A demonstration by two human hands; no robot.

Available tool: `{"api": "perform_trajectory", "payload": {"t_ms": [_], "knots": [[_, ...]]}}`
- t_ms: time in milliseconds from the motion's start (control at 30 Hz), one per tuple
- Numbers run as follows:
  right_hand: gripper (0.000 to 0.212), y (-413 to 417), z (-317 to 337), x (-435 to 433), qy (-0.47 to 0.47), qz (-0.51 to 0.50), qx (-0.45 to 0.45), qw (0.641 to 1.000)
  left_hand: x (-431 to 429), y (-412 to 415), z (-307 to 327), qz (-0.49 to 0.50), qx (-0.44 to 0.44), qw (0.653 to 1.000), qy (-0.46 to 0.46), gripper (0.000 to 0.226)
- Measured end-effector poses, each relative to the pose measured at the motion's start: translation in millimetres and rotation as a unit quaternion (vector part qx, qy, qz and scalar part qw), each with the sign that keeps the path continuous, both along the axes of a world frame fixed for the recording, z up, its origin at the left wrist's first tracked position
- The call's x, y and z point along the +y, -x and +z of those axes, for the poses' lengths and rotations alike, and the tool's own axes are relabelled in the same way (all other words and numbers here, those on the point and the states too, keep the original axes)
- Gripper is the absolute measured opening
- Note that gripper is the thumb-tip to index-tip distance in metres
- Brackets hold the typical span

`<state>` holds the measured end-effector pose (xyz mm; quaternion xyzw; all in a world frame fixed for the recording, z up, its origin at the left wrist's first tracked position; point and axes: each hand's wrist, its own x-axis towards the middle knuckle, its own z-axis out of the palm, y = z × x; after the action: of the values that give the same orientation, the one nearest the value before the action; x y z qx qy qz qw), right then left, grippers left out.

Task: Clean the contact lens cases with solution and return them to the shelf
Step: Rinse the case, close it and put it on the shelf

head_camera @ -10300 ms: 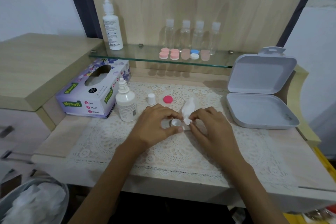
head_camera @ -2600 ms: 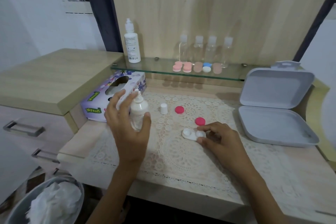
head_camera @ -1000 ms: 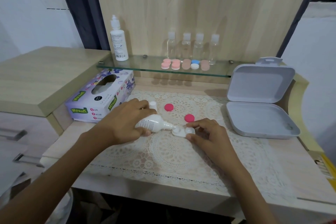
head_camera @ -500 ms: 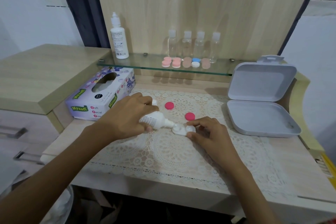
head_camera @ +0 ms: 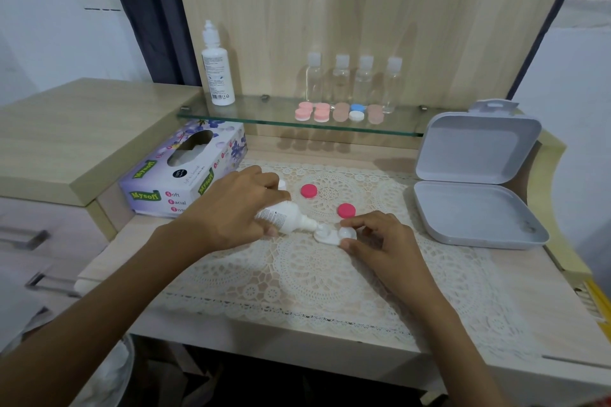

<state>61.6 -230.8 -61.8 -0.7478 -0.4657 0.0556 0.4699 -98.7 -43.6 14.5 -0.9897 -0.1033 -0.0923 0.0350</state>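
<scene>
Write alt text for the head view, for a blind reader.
A person's left hand tips a white solution bottle, nozzle at one well of an open white contact lens case that the right hand steadies on a lace mat. Two pink caps lie behind it.

We see our left hand [head_camera: 228, 211] and right hand [head_camera: 385, 243] uncovered, and both forearms [head_camera: 439, 317] bare all the way to the bottom of the view. The nails on our fingers [head_camera: 270, 231] look short and plain.

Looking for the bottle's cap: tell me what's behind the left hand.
Only the edge of a small white cap shows behind the left hand, on the lace mat. The hand covers the rest of it.
</scene>
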Motion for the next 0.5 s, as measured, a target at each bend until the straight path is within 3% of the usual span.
{"api": "perform_trajectory", "payload": {"t_ms": [500], "knots": [[0.022,1,2,0,0.0,0.0,0.011,1.0,1,10,-8,0.02,-0.023,0.997,0.072,0.062]]}}
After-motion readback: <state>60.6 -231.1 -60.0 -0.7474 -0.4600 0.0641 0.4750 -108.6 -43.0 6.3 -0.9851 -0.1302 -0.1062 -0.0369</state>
